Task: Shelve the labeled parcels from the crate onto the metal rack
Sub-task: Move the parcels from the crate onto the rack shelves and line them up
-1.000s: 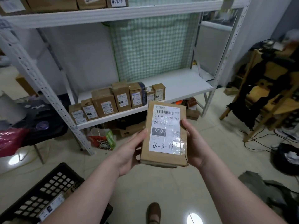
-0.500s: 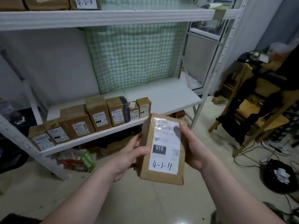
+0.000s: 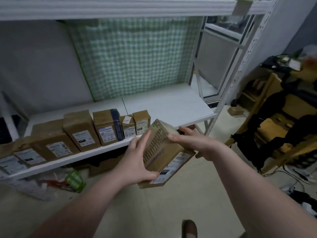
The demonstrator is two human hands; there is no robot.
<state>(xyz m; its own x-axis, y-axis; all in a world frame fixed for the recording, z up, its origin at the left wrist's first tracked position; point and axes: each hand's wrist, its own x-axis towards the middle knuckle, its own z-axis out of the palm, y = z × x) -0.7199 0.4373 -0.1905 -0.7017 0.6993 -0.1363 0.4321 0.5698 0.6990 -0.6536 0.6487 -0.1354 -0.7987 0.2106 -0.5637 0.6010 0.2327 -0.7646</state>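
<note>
The tilted brown cardboard parcel (image 3: 160,150) is gripped between the left hand (image 3: 137,162) at its near end and the right hand (image 3: 193,143) over its top, white label (image 3: 171,169) facing down-right.

Only one cam here, head-mounted and wide-angle, looking forward and down at the rack (image 3: 171,107) from pretty close, floor (image 3: 163,203) along the bottom.

I am in a small parcel storeroom: my white perforated metal rack (image 3: 171,103) carries brown labelled cardboard parcels (image 3: 80,131) in a row.
</note>
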